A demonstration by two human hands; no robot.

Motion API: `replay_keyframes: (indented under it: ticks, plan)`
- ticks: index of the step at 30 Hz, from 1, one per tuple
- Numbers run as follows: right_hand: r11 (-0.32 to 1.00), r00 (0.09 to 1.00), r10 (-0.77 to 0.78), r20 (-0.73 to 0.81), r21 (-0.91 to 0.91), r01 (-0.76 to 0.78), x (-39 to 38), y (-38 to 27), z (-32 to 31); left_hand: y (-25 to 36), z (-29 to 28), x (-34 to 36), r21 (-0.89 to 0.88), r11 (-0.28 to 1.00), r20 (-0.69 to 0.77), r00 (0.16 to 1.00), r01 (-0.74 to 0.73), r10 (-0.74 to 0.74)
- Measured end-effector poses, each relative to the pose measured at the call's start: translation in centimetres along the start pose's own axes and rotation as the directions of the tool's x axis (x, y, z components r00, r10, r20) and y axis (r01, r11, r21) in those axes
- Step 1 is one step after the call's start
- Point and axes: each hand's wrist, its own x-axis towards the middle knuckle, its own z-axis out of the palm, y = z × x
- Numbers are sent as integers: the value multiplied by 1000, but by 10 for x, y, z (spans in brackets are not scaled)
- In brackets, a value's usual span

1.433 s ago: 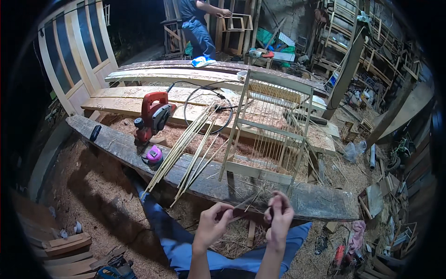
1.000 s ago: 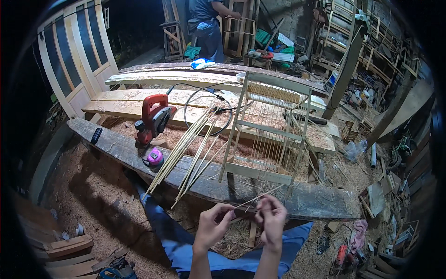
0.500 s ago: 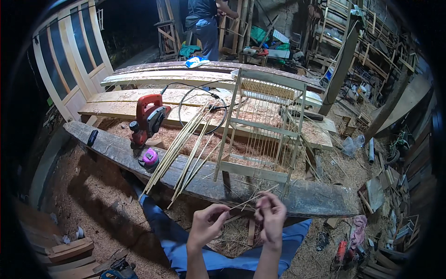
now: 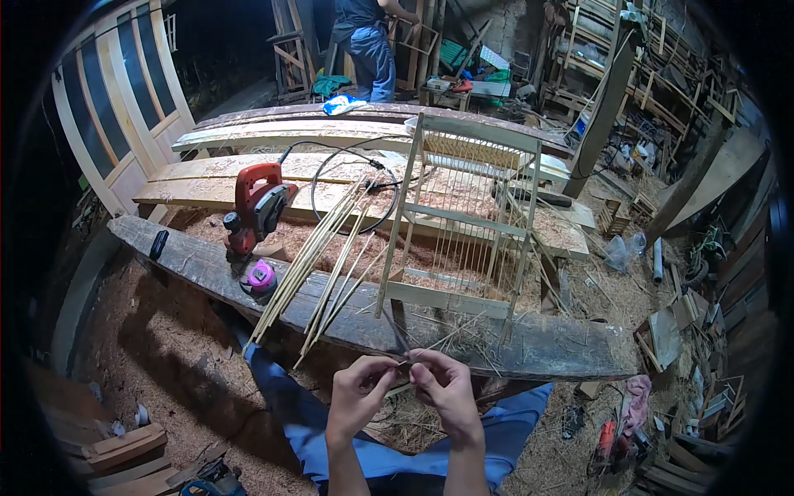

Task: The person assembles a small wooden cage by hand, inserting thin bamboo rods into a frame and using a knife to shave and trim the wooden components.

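Observation:
Both my hands are raised in front of the near plank, fingertips almost meeting. My left hand [image 4: 361, 393] pinches a thin wooden stick [image 4: 404, 362] between thumb and finger. On the stick's other side my right hand [image 4: 447, 393] is closed in a pinch too, and its fingers hide most of the stick. Beyond them a slatted wooden frame [image 4: 463, 218] leans upright, strung with many thin rods between its crosspieces. Left of it, a bundle of long thin sticks [image 4: 310, 269] lies slantwise across the plank, some ends jutting over the near edge.
A red electric planer [image 4: 259, 207] and a purple-topped round object [image 4: 261, 276] sit on the weathered plank [image 4: 571, 347]. Shavings cover the ground and boards [image 4: 215, 188] behind. A black cable loops there. Another person [image 4: 370, 50] stands at the back. A post [image 4: 608, 107] rises right.
My right hand has moved left and turned, bringing its fingers to my left hand's fingertips. The stick's length that showed past my right hand is now hidden. The view has shifted slightly.

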Motion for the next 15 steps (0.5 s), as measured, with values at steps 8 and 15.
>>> replay_keyframes:
  ticks: [8, 15]
  plan:
    - [956, 876, -269, -402, -1, 293, 0, -17, -36, 13, 8, 0, 104, 993, 90, 995, -48, 38]
    - [976, 935, -207, -287, -1, 216, -11, -27, -44, -2, -6, 4, 52, 998, 26, 999, 18, -19]
